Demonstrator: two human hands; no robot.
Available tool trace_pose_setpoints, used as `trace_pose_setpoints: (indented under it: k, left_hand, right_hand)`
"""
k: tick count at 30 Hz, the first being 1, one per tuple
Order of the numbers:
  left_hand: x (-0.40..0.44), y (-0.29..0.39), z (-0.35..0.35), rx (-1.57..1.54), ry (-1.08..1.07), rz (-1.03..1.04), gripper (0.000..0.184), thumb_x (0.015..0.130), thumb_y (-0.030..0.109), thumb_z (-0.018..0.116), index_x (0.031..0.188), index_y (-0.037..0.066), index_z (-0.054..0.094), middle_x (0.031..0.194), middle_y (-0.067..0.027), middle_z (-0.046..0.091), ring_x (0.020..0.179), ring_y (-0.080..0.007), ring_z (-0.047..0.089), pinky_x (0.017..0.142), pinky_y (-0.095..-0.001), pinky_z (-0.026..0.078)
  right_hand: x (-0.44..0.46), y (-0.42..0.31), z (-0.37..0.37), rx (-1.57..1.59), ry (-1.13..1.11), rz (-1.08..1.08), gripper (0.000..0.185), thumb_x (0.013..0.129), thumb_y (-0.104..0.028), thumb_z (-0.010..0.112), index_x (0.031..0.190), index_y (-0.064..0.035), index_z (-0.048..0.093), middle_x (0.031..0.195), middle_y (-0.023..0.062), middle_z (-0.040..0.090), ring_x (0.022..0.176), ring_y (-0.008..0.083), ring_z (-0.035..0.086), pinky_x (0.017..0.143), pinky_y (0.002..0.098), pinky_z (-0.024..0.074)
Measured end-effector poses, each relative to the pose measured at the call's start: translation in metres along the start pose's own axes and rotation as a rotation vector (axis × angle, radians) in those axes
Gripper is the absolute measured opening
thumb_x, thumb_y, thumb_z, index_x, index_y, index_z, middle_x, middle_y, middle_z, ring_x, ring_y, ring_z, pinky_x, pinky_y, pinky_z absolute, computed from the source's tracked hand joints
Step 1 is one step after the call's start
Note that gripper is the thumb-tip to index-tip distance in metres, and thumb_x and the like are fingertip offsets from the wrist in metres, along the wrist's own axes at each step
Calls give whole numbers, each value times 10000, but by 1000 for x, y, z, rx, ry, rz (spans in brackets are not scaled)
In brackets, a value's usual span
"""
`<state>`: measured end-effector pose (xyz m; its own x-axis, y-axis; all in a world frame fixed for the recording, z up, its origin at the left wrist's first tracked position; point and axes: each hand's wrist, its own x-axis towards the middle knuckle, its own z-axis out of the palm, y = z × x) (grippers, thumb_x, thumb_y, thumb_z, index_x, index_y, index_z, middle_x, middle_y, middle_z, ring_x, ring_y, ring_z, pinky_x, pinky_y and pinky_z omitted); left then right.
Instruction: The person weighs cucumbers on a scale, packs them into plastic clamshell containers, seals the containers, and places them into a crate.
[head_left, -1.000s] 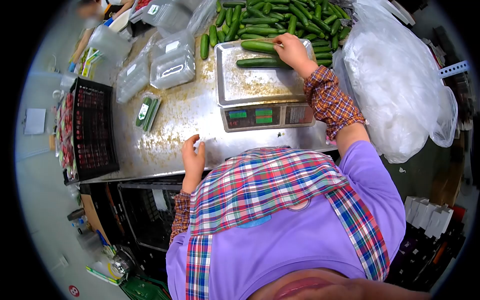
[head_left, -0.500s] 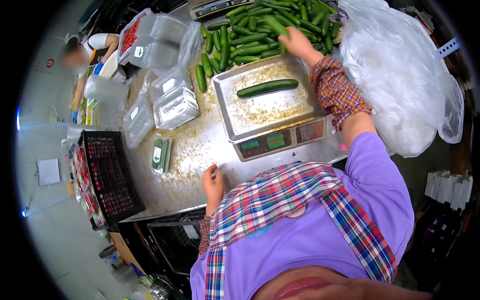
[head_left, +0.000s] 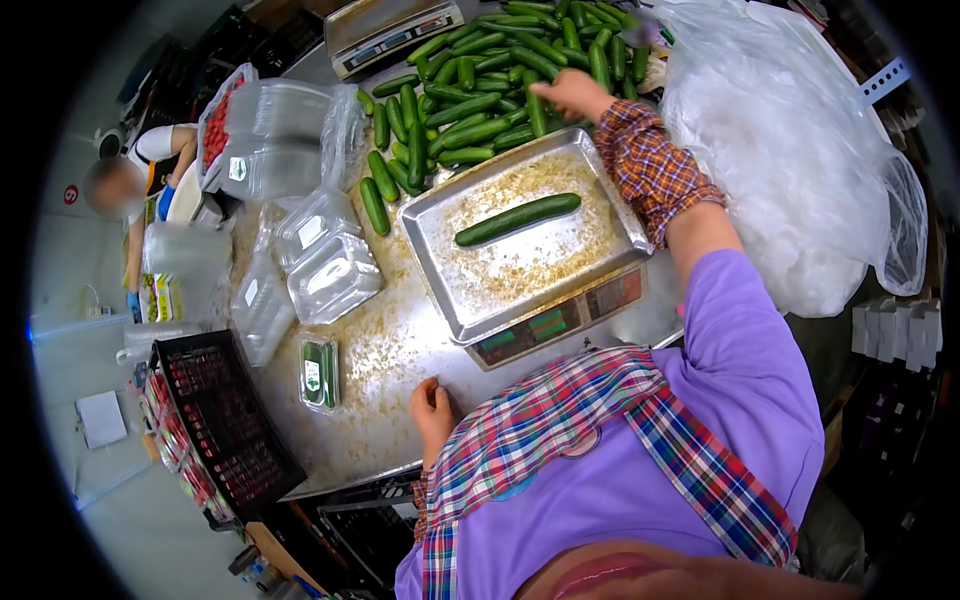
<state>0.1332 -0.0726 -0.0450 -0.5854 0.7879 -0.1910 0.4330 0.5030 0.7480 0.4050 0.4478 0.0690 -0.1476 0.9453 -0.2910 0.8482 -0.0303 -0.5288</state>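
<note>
A single green cucumber lies across the metal tray, which sits tilted in view on a digital scale. At the near edge of the cucumber heap, my right hand has its fingers closed on an upright-lying cucumber. My left hand rests low by the table's front edge, close to my apron, its fingers loosely bent and apart with nothing in them. Left of it lies a clear packed box of cucumbers with a white label.
Open clear plastic boxes stand left of the tray. A black crate is at the left edge, a large plastic bag at the right. Behind is a second scale. A co-worker is at far left.
My right hand held a blurred cucumber over the heap; now it is lower, on a cucumber at the heap's near edge. The whole view has shifted and turned slightly. The left hand stays near the table edge.
</note>
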Motion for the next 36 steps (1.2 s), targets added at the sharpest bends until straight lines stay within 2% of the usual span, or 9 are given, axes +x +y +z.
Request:
trace_pose_setpoints:
  k: [3, 7, 11, 21, 25, 28, 31, 33, 36]
  left_hand:
    - [8, -15, 1, 8, -17, 38, 226, 822, 86, 591, 1031, 1, 603, 955, -152, 584, 864, -256, 549, 788, -349, 449]
    - [9, -2, -3, 59, -24, 34, 226, 818, 87, 593, 1028, 7, 607, 927, -145, 582, 848, -249, 537, 774, -351, 439]
    - [9, -11, 2, 30, 3, 50, 207, 830, 85, 576, 1014, -3, 605, 887, -134, 567, 804, -233, 516, 740, -351, 430]
    - [15, 3, 4, 158, 76, 115, 129, 812, 49, 562, 923, -5, 602, 804, -120, 543, 751, -245, 492, 687, -359, 409]
    - [14, 5, 2, 150, 91, 122, 123, 799, 49, 574, 910, 8, 605, 771, -113, 552, 723, -253, 498, 672, -368, 408]
    - [8, 3, -1, 219, 95, 141, 127, 793, 85, 603, 905, 26, 608, 742, -98, 567, 686, -252, 523, 634, -377, 424]
    - [10, -63, 7, 326, 22, 384, 132, 797, 126, 618, 892, 34, 608, 747, -101, 576, 699, -248, 545, 631, -374, 440]
    - [11, -17, 2, 122, 33, 130, 137, 808, 163, 617, 881, 48, 604, 759, -91, 577, 712, -235, 556, 640, -359, 447]
    - [15, -32, 9, 48, 47, 81, 146, 818, 174, 607, 896, 51, 600, 783, -84, 577, 721, -231, 555, 649, -353, 448]
  right_hand:
    - [-3, -15, 25, -334, -75, -118, 576, 767, -501, 629, 1015, 18, 616, 937, 164, 654, 803, 282, 639, 726, 356, 500]
    - [36, 8, 46, -106, 45, -184, 454, 795, -341, 589, 964, 80, 611, 913, 220, 633, 762, 291, 638, 669, 378, 530]
    - [53, 26, -2, 1030, 10, -18, 493, 834, -256, 570, 1139, 113, 451, 865, 122, 545, 690, 200, 620, 542, 269, 548]
    - [81, 93, -15, 554, 176, 3, 304, 723, -131, 715, 960, -8, 571, 809, 97, 617, 668, 144, 596, 522, 278, 503]
    - [79, 89, -4, -33, 440, -21, 496, 775, -316, 681, 1113, 11, 523, 1041, 248, 599, 1015, 355, 577, 858, 429, 456]
    - [53, 55, -6, -309, 484, 50, 505, 787, -278, 668, 1214, -71, 495, 1103, 158, 570, 1067, 339, 524, 851, 513, 419]
    - [76, 54, 4, -509, 758, -291, 476, 791, -209, 623, 1240, -117, 497, 1137, 100, 516, 1084, 316, 475, 867, 530, 375]
    - [77, 35, 10, -332, 599, -410, 545, 788, -308, 639, 1276, -136, 467, 1230, 130, 478, 1138, 341, 449, 926, 580, 332]
    - [77, 7, 18, -454, 185, 9, 843, 780, -575, 599, 1444, -252, 193, 1404, 200, 315, 1260, 402, 340, 978, 647, 253]
